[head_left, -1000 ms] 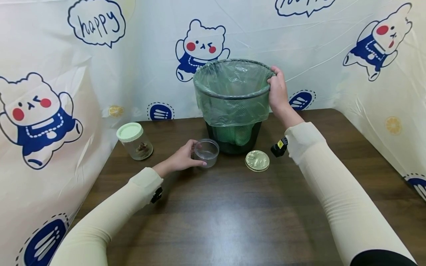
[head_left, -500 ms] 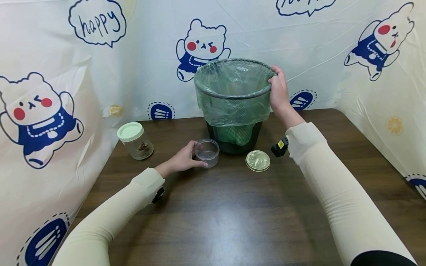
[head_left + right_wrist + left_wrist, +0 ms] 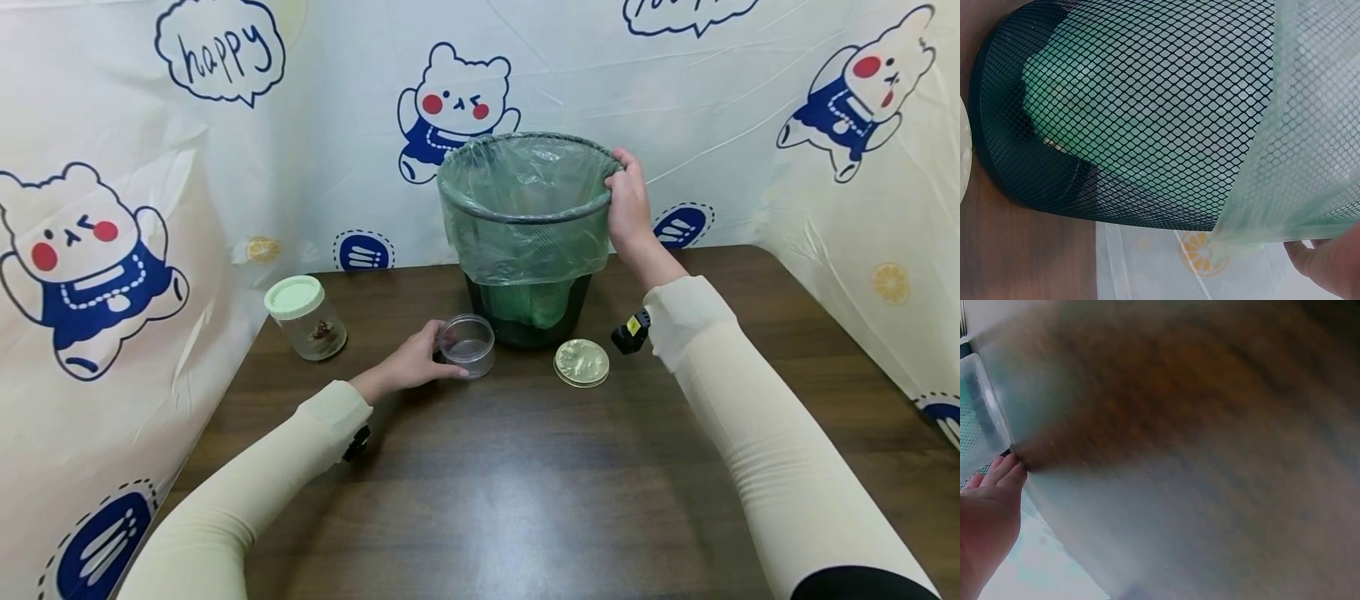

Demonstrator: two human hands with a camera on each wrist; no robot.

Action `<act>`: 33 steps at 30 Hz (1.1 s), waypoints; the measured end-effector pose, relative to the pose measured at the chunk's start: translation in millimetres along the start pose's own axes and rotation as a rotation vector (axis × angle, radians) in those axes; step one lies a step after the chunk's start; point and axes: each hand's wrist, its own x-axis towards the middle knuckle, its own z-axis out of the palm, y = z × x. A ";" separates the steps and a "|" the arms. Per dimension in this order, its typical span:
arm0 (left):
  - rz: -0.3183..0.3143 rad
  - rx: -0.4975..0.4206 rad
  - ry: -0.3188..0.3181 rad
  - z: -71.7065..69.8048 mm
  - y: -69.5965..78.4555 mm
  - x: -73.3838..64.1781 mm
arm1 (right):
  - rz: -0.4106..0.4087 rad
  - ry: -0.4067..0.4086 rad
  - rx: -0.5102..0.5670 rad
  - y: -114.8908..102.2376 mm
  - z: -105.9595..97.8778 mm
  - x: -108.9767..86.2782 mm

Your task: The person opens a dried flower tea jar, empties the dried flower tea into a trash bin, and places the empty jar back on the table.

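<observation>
On the table in the head view, my left hand [image 3: 411, 358] holds a small clear round plastic container [image 3: 468, 348], thumb at its front and fingers at its far left side. The container stands upright just left of the trash bin's foot. In the left wrist view the hand [image 3: 999, 503] appears at the left edge beside the container [image 3: 994, 406]. My right hand [image 3: 630, 204] grips the right rim of the black mesh trash bin [image 3: 474, 304], over its green plastic liner [image 3: 525, 250]. At the right wrist view's corner, only part of that hand [image 3: 1335, 265] shows.
A clear jar [image 3: 318, 337] with a pale green lid [image 3: 293, 297] and small brown bits inside stands at the back left. Flat round gold pieces [image 3: 581, 362] lie in front of the bin. A patterned curtain [image 3: 360, 150] hangs behind the brown table [image 3: 510, 492].
My left hand has shifted very slightly at the container. The right hand, bin, jar and gold pieces stay where they were.
</observation>
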 end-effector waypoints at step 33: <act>-0.024 -0.007 0.274 -62.4 21.1 -29.2 | -0.004 -0.017 -0.023 2.9 -0.2 0.6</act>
